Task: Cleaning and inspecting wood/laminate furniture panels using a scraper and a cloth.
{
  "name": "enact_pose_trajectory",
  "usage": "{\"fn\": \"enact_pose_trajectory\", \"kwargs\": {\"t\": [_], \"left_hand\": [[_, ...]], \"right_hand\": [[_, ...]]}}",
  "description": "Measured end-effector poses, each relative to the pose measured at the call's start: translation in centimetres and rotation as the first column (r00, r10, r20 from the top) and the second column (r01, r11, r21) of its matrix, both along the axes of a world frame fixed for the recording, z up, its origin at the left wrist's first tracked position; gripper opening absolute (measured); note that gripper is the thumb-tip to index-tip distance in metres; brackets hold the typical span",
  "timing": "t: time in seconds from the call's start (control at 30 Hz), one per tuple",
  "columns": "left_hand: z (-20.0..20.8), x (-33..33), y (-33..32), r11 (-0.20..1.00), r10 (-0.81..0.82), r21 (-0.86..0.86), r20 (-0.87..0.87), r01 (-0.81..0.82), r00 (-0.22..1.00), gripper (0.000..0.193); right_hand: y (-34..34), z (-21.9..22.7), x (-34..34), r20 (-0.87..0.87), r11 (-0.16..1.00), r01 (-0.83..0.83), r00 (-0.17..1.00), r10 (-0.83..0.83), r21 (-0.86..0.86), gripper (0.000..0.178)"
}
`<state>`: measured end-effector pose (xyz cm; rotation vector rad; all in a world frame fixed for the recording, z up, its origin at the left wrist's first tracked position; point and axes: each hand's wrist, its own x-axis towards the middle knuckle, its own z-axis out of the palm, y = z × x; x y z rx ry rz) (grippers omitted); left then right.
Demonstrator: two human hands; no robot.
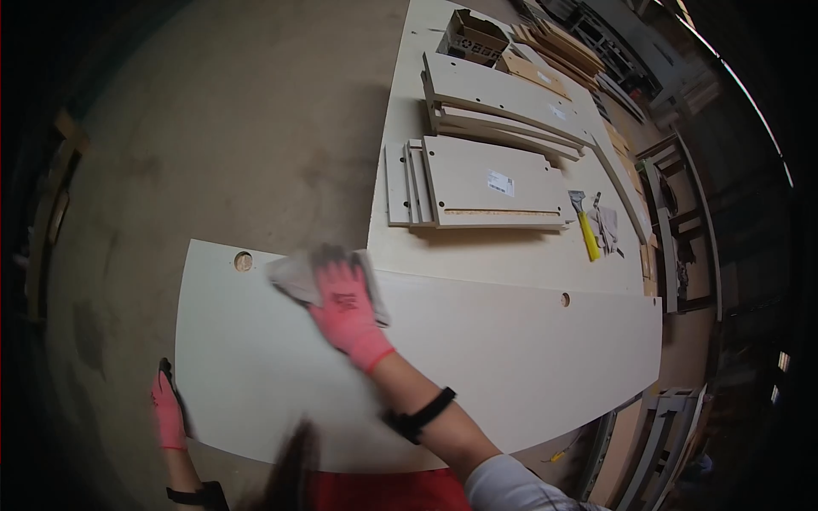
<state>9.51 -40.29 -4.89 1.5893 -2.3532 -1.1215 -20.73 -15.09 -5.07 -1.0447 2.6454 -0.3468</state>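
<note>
A long white panel (pixel 477 366) with round holes lies across the near side of the work table. My right hand (pixel 351 311), in a pink glove with dark fingertips, presses a folded greyish cloth (pixel 294 277) onto the panel's upper left part. Motion blurs its fingers a little. At the panel's left end, my left hand (pixel 170 413), gloved the same way, grips the edge; part of its fingers is hidden there.
Stacked white boards (pixel 494 175) stand farther back on the table (pixel 503 260). Right of them lie a yellow-handled scraper (pixel 586 226) and a crumpled rag (pixel 605 223). A cardboard box (pixel 475 38) sits at the far end. A wooden rack (pixel 682 221) is at the right.
</note>
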Motion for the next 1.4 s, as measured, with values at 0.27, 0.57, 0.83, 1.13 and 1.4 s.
{"fn": "enact_pose_trajectory", "kwargs": {"t": [0.27,0.57,0.83,1.13,1.4], "left_hand": [[-3.4,-1.0,0.7,0.976,0.158,0.164,-0.069,-0.145,0.985,0.042],[0.7,-1.5,1.0,0.975,0.195,0.120,-0.075,-0.185,0.978,0.040],[-1.7,-0.7,-0.7,0.774,0.585,0.548,-0.430,-0.316,0.688,0.044],[-5.3,10.1,-7.3,0.616,0.703,0.746,-0.374,-0.254,0.605,0.054],[-2.7,5.7,-1.4,0.720,0.237,0.693,-0.301,0.041,0.924,0.043]], "right_hand": [[31.3,-1.7,-4.9,-0.346,0.372,0.925,0.374,-0.861,0.073,0.058],[-4.6,0.8,2.4,-0.183,0.963,0.217,0.965,-0.186,0.163,0.073],[-21.8,0.0,8.5,-0.044,0.936,-0.332,0.943,0.329,-0.112,0.060],[-16.0,-0.8,21.1,0.226,0.614,-0.775,0.577,0.785,-0.151,0.067],[-24.7,0.6,5.9,-0.205,0.974,-0.221,0.956,0.209,-0.037,0.059]]}}
